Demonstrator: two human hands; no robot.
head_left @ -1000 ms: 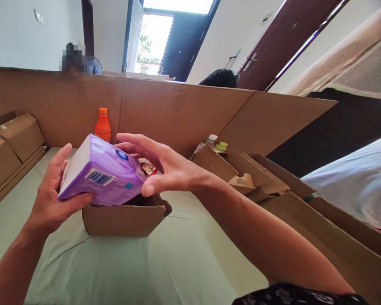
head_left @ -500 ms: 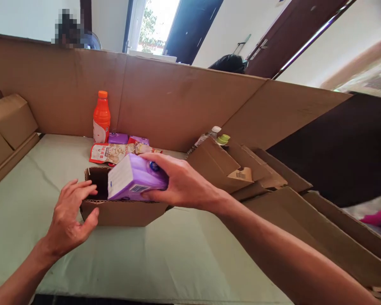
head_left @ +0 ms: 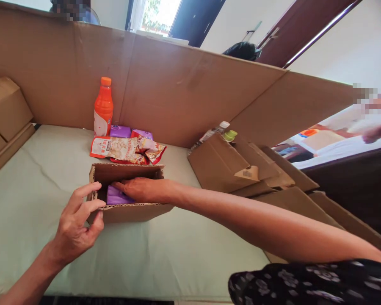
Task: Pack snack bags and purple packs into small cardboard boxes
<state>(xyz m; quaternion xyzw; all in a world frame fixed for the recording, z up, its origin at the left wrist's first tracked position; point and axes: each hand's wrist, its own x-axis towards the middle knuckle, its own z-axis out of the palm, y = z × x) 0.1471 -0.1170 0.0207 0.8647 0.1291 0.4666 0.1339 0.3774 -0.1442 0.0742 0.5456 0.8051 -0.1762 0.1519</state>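
A small cardboard box (head_left: 130,214) without a lid stands on the pale green cloth. Inside it lies a purple tissue pack (head_left: 117,196), partly covered by my right hand (head_left: 142,189), whose fingers reach over its top and grip it; the fingertips are partly hidden. My left hand (head_left: 79,222) is at the box's left end, fingers curled over the rim and thumb outside near the front corner. Just behind the box are a nut snack pouch (head_left: 114,148) and red snack bags (head_left: 152,150). An orange bottle (head_left: 103,108) stands upright behind them, beside more purple packs (head_left: 120,131).
A tall cardboard wall (head_left: 178,89) runs along the back. Folded cardboard boxes (head_left: 216,163) with a clear bottle (head_left: 209,133) and a green cap (head_left: 230,135) are at right. Another carton (head_left: 9,108) sits at left. Part of another person's hand (head_left: 377,132) shows at far right.
The purple tissue pack has gone down into the box with my right hand. My left hand has moved onto the box's left rim. The view has shifted, and another person's hand shows at right.
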